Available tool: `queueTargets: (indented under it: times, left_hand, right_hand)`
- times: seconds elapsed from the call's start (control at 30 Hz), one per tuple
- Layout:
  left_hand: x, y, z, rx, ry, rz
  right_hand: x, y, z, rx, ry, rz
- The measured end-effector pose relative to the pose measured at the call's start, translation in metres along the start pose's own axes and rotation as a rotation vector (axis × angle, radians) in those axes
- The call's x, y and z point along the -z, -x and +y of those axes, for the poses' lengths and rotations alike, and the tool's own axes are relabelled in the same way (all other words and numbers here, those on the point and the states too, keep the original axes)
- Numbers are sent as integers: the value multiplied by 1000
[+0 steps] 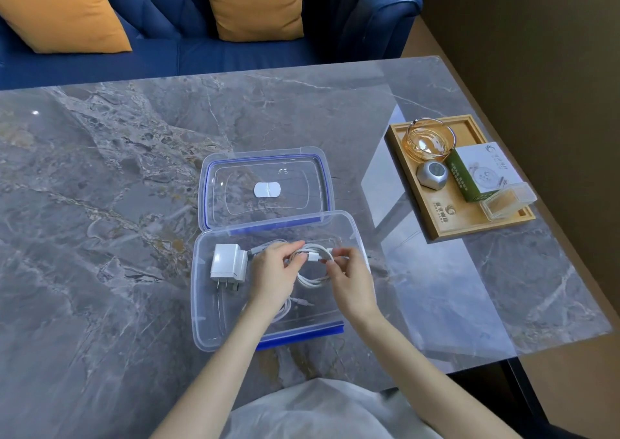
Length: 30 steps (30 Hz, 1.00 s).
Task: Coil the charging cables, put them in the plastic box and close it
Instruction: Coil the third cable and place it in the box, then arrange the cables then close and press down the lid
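1. Head view: your left hand (273, 279) and right hand (349, 279) each pinch the coiled white charging cable (313, 279) over the clear plastic box (201, 304); both grips clamped.
2. Loosen either grip early and the coil may spring open, snagging the white wall charger (228, 260) or blocking the clear blue-edged lid (265, 183).

Head view looks steeply down, close, perhaps slightly tilted, onto table (134, 170).
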State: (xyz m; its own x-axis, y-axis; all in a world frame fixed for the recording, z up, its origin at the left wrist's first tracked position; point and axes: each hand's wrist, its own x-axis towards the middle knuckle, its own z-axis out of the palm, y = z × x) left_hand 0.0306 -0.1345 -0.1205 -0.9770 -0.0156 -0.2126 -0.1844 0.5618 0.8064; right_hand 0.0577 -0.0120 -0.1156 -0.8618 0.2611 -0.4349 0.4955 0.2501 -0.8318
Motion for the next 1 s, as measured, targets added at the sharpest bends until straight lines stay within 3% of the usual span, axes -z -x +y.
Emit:
queueTargets:
  times: [0.37, 0.63, 1.0]
  left_hand:
    - [-19, -36, 0, -213, -422, -205]
    - [-23, -41, -1, -279, -520, -180]
    - [-6, -53, 7, -291, -757, -302]
  right_hand:
    - [-7, -12, -2, -48, 314, -70]
    - [-7, -17, -8, -77, 272, -101]
    - [5, -18, -23, -13, 183, -141]
